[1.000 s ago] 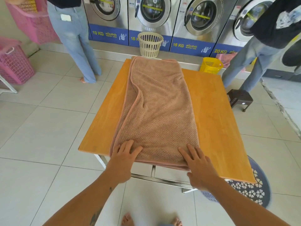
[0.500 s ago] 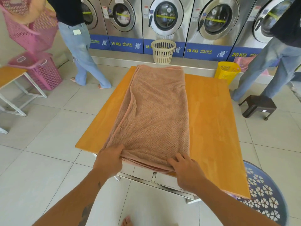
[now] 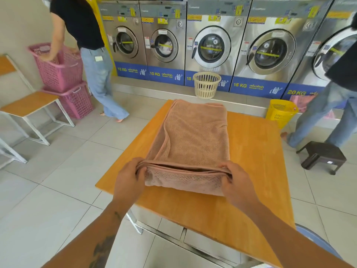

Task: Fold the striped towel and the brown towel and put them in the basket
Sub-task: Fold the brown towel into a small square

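Note:
The brown towel (image 3: 195, 140) lies lengthwise on the wooden table (image 3: 257, 151), folded into a long strip of several layers. My left hand (image 3: 129, 180) grips its near left corner and my right hand (image 3: 236, 182) grips its near right corner. Both hold the near end lifted off the table and turned over toward the far end, so the underside faces me. A sliver of the blue basket (image 3: 316, 240) shows under my right forearm at the table's near right corner. No striped towel is in view.
Washing machines line the far wall. A cream basket (image 3: 206, 85) and a yellow basket (image 3: 281, 112) stand beyond the table, pink baskets (image 3: 65, 84) at left. One person (image 3: 92, 55) stands left, another (image 3: 328, 105) right beside a dark stool (image 3: 322, 157). A second small table (image 3: 29, 105) stands at left.
Both hands went from lying flat on the towel's near end to gripping its corners and lifting that end up and forward. The camera view has tilted upward.

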Action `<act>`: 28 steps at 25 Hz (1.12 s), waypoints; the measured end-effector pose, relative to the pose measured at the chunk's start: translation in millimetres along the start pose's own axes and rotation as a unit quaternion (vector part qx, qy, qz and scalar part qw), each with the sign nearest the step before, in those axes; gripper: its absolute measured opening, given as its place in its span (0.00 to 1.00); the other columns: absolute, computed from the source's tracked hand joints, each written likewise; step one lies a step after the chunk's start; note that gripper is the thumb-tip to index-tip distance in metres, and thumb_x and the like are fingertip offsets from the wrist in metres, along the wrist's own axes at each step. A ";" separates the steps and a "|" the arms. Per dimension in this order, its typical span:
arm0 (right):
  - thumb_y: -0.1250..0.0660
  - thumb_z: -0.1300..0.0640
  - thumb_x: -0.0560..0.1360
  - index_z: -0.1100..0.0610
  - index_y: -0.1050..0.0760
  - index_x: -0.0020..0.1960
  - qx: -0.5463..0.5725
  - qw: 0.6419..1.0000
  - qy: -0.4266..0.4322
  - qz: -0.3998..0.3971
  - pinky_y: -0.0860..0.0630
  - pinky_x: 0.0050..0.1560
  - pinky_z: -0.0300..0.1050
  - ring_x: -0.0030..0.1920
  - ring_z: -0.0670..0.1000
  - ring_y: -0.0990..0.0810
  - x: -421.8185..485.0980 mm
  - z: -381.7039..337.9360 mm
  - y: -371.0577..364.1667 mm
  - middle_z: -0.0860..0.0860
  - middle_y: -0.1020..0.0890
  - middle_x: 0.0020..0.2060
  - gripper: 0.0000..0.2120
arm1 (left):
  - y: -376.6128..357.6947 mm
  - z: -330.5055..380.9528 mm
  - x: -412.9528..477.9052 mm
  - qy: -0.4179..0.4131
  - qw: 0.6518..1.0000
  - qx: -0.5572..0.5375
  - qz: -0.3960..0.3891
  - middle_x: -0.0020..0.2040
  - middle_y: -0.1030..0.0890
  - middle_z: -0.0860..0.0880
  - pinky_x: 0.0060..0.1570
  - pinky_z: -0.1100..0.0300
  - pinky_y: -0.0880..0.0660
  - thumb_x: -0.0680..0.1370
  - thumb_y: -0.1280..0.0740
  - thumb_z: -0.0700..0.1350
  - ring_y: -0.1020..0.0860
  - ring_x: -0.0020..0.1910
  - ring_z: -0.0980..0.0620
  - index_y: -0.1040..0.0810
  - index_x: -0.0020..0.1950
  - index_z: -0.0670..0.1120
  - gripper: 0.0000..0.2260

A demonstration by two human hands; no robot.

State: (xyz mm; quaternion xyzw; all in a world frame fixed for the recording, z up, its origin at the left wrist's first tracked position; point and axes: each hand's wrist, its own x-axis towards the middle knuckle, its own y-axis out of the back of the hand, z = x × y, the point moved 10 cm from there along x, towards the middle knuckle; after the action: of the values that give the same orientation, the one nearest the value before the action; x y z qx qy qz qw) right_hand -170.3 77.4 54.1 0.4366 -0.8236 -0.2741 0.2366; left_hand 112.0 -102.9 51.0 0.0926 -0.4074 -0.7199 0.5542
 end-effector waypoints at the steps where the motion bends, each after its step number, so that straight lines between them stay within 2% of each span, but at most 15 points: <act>1: 0.39 0.64 0.77 0.46 0.24 0.59 -0.014 1.000 0.015 0.003 0.27 0.42 0.35 0.47 0.41 0.23 5.4 -2.8 0.1 0.43 0.23 0.51 0.17 | -1.8 6.2 13.0 -0.029 0.999 0.016 0.001 0.50 0.20 0.53 0.45 0.65 0.27 0.80 0.35 0.41 0.22 0.47 0.53 0.22 0.61 0.49 0.10; 4: 0.41 0.63 0.79 0.47 0.22 0.59 -0.077 0.996 0.044 0.001 0.32 0.37 0.32 0.41 0.39 0.25 32.1 -3.6 -1.6 0.43 0.24 0.50 0.16 | -16.4 26.3 63.9 -0.111 0.992 0.057 -0.011 0.54 0.21 0.49 0.45 0.54 0.23 0.80 0.36 0.43 0.21 0.48 0.48 0.22 0.64 0.47 0.13; 8: 0.40 0.61 0.80 0.48 0.22 0.60 -0.124 0.992 0.021 0.027 0.31 0.38 0.37 0.41 0.43 0.26 95.0 5.7 8.2 0.44 0.26 0.48 0.15 | -46.8 40.3 140.5 -0.167 0.983 0.065 -0.036 0.52 0.22 0.49 0.42 0.52 0.23 0.81 0.38 0.45 0.22 0.46 0.47 0.23 0.64 0.48 0.12; 11: 0.39 0.60 0.80 0.47 0.22 0.54 -0.118 0.991 -0.045 0.039 0.29 0.38 0.44 0.42 0.50 0.24 151.0 22.8 18.9 0.46 0.23 0.43 0.12 | -76.7 24.9 193.1 -0.148 0.986 0.051 -0.061 0.54 0.20 0.49 0.46 0.55 0.24 0.81 0.36 0.46 0.22 0.49 0.48 0.23 0.65 0.49 0.12; 15: 0.39 0.59 0.80 0.48 0.22 0.49 -0.126 0.979 -0.162 0.006 0.32 0.28 0.45 0.31 0.51 0.26 208.9 68.3 14.8 0.48 0.22 0.34 0.10 | -133.3 -4.9 249.4 -0.118 0.982 0.039 -0.143 0.54 0.17 0.50 0.49 0.52 0.21 0.81 0.35 0.48 0.20 0.50 0.48 0.21 0.64 0.49 0.12; 21: 0.38 0.57 0.79 0.48 0.22 0.51 -0.185 0.952 -0.245 -0.006 0.31 0.29 0.44 0.35 0.53 0.22 256.7 112.8 -5.5 0.51 0.19 0.40 0.08 | -203.5 -40.2 291.6 -0.074 0.970 0.055 -0.226 0.57 0.19 0.49 0.53 0.52 0.23 0.81 0.35 0.48 0.22 0.53 0.49 0.20 0.62 0.51 0.11; 23: 0.38 0.57 0.79 0.49 0.24 0.59 -0.231 0.941 -0.246 -0.006 0.26 0.36 0.47 0.44 0.55 0.21 258.5 116.3 -15.1 0.53 0.20 0.50 0.10 | -225.6 -60.9 290.4 -0.041 0.962 0.081 -0.258 0.59 0.21 0.49 0.54 0.53 0.24 0.82 0.37 0.49 0.23 0.56 0.48 0.20 0.63 0.52 0.12; 25: 0.40 0.57 0.78 0.52 0.28 0.66 -0.321 0.927 -0.192 0.012 0.24 0.50 0.54 0.56 0.58 0.25 253.4 101.1 -24.3 0.54 0.25 0.58 0.17 | -236.5 -74.1 286.2 -0.015 0.961 0.092 -0.262 0.61 0.23 0.49 0.53 0.52 0.24 0.82 0.38 0.50 0.24 0.57 0.48 0.21 0.64 0.53 0.12; 26: 0.41 0.56 0.78 0.52 0.29 0.67 -0.345 0.925 -0.159 0.013 0.26 0.57 0.55 0.59 0.58 0.27 249.1 89.9 -32.8 0.53 0.26 0.61 0.18 | -238.6 -76.5 285.3 -0.012 0.961 0.098 -0.258 0.61 0.24 0.49 0.52 0.52 0.24 0.82 0.39 0.51 0.24 0.57 0.48 0.21 0.64 0.53 0.12; 28: 0.45 0.49 0.80 0.49 0.32 0.71 -0.350 0.923 -0.141 -0.067 0.34 0.67 0.56 0.67 0.54 0.31 233.1 82.7 -60.1 0.49 0.28 0.67 0.20 | -239.0 -75.0 285.6 -0.013 0.962 0.115 -0.248 0.60 0.26 0.49 0.50 0.50 0.23 0.82 0.38 0.50 0.26 0.57 0.47 0.21 0.63 0.53 0.12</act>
State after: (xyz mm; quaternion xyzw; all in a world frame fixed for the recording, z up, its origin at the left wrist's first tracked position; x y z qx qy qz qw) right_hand -305.0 -128.4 -11.4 0.3369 -0.6685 -0.6194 0.2367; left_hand -122.1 -375.8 -71.7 0.2450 -0.4588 -0.7842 0.3384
